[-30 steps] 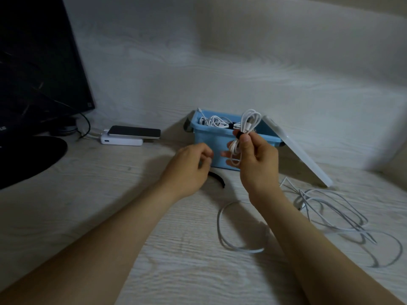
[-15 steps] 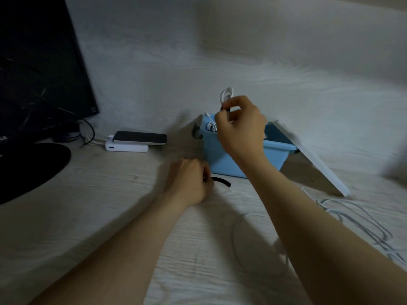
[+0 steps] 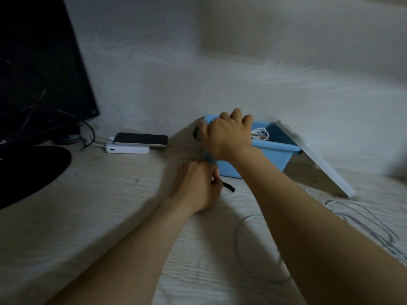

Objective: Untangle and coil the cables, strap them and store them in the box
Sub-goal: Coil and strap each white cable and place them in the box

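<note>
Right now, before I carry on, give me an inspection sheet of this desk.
Surface: pale wood-grain desk, dimly lit.
Job's things: blue box open, white lid leaning against it; coiled cable inside; black strap beside the box.
Clutter: phone on power bank.
Grips: left grip pinches the strap; right grip over the box, fingers down inside, hold hidden.
Cables: loose white cables uncoiled at right.
Surroundings: monitor at left, wall behind.
</note>
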Tool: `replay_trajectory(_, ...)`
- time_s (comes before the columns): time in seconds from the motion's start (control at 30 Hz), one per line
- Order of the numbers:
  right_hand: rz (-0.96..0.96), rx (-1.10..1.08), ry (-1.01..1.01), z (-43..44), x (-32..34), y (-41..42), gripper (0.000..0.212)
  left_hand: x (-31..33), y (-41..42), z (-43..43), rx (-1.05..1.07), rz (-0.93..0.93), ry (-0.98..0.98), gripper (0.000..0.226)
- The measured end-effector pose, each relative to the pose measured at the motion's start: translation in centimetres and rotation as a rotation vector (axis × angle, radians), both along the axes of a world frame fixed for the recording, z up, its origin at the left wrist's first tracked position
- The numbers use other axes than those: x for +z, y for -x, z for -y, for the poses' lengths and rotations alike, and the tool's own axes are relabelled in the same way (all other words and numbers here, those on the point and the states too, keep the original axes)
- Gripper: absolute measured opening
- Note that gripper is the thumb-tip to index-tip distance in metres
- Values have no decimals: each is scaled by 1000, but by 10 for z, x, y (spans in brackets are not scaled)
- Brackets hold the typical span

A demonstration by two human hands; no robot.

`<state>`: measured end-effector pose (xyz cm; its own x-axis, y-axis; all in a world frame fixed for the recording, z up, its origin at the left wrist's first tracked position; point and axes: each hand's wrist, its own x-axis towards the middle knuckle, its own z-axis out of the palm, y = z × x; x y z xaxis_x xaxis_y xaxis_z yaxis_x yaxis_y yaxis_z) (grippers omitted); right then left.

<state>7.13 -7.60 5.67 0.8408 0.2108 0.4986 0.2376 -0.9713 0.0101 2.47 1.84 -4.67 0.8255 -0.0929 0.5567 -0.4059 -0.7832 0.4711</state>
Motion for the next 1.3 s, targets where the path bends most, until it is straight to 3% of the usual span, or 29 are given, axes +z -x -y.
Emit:
replay_trajectory(0.13,68,127,-138,12,0,12,44,11,9,8,-77,85,-12,16)
replay_trajectory(0.27,290,198,-304,46,-20,35,26,21,33,28,-247,-20,45,19)
replay_trajectory(0.4,241,283,-449,95,-39,58,35,19,55,49,-366,-98,-161,33)
replay_trajectory(0.5,238,290,-530,128,-43,73,35,17,57,61,-428,-71,-247,21)
replay_trajectory(0.6,93,221,-609,147,-42,84,36,16,56,67,-359,-81,-256,9)
replay_trajectory(0.8,-12,286,-504,160,-54,99,39,31,54,47,-100,-58,300,12)
replay_trajectory(0.9,-31,265,-457,160,-55,95,24,42,48,39,68,15,531,17)
replay_trajectory(1.07,-194,186,-265,166,-62,88,12,59,46,33,67,43,1188,29)
replay_trajectory(1.17,-180,253,-247,164,-63,87,40,64,49,32,-30,34,1262,33)
replay_trajectory(1.3,-152,350,-298,144,-64,95,44,59,53,41,-321,-264,1200,30)
